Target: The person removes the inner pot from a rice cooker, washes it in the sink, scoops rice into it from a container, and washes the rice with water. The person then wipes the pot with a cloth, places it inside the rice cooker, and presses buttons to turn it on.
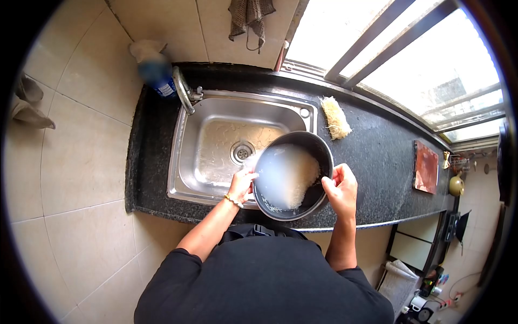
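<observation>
Both my hands hold a dark round rice pot [318, 141] over the right side of the steel sink [189, 156] and the counter's edge. It is tilted to the left. Cloudy white water [272, 175] lies against its left wall, and wet rice [303, 171] shows on the right. My left hand [241, 185], with a beaded bracelet at the wrist, is closed on the left rim; some fingers are hidden beneath. My right hand [341, 191] pinches the right rim, thumb on top. A pale blur at the left rim may be water running out; I cannot tell for certain.
A curved faucet [184, 94] stands at the sink's back left, beside a blue bottle [156, 73]. On the black counter [377, 156] lie a fibrous scrubber [335, 117] and, farther right, a reddish-brown board [426, 167]. A mesh cloth [249, 19] hangs on the wall near the window.
</observation>
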Motion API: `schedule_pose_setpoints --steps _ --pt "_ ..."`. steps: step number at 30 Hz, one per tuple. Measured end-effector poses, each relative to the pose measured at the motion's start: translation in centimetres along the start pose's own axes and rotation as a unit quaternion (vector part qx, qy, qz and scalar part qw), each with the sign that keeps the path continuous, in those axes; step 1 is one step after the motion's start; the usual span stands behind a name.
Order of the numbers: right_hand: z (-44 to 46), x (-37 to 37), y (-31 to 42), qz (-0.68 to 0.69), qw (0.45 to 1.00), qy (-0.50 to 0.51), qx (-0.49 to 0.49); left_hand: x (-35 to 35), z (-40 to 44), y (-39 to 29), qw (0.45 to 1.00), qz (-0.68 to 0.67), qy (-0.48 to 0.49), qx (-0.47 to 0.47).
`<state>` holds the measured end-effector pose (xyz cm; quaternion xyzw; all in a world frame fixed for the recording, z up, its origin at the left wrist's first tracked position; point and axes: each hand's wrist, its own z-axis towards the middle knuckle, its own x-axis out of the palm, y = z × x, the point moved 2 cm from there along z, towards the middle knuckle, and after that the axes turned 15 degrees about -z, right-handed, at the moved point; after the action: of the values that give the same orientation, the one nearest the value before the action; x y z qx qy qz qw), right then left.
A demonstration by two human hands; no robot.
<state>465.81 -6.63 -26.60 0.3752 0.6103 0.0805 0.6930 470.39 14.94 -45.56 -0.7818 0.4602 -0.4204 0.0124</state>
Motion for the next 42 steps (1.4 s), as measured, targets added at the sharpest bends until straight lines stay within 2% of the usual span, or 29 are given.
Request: schedule_pose_setpoints --steps 10,15,16,19,20,22,24,29,35,42 --pt "0.1 -0.5 1.6 -0.053 0.998 -0.001 -0.016 -0.4 0.6 0.7 1.000 -0.027 -0.001 -0.002" --pt "0.3 -0.5 0.3 0.008 1.000 -0.006 -0.007 0.6 -0.1 -0.4 0.998 -0.044 0.029 0.038" --pt "0.4 -0.4 -0.7 0.030 1.000 -0.006 0.002 -0.4 0.6 -0.5 0.997 -0.003 0.035 0.063" --pt "0.5 0.3 -4.2 0.101 0.995 -0.004 0.013 0.5 -0.1 -2.4 0.974 0.042 0.016 0.223" --pt "0.4 1.0 -5.3 0.124 0.992 -0.004 0.016 1.3 -1.1 -3.6 0.966 0.058 -0.007 0.253" --pt "0.2 2.1 -6.4 0.159 0.987 0.010 0.026 2.6 -2.5 -5.4 0.935 0.147 -0.003 0.322" --pt "0.2 3.4 -6.9 0.187 0.981 0.028 0.044 3.1 -3.0 -6.7 0.912 0.173 0.009 0.372" --pt "0.3 4.0 -4.5 0.270 0.959 0.061 0.050 1.2 -1.8 -7.8 0.942 0.123 -0.003 0.313" --pt "0.1 2.4 -2.7 0.223 0.970 0.079 0.062 -0.9 -0.5 -4.3 0.979 0.037 -0.018 0.201" --pt "-0.7 1.6 -2.1 0.179 0.980 0.071 0.041 -0.8 -0.3 -2.2 0.991 -0.045 -0.002 0.129"
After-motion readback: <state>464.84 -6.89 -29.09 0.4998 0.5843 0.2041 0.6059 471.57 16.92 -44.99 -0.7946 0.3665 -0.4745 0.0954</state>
